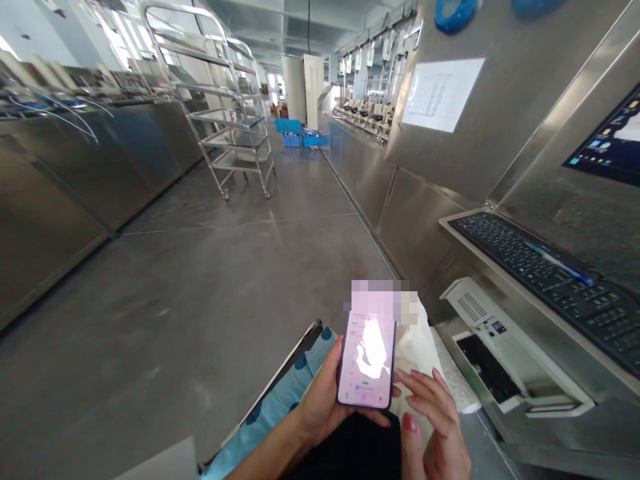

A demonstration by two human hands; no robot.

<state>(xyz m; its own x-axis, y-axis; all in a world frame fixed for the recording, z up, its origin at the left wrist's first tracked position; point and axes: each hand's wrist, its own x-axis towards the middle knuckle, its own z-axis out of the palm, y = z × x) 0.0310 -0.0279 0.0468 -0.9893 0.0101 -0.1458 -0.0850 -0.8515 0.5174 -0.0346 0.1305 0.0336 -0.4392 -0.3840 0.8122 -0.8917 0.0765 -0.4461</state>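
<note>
The left hand (323, 400) is curled in a grip, its forearm running down toward seven o'clock. At three o'clock of it, the right hand (433, 420) lies open, fingers (420, 387) spread toward ten o'clock.

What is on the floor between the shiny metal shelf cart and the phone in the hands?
Only bare grey concrete floor lies between the wheeled steel rack and the lit smartphone, seen from the head camera.

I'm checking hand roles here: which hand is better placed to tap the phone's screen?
Probably the right hand: it is free, fingers beside the phone at its lower right edge. The left hand is wrapped around the phone, holding it up.
</note>
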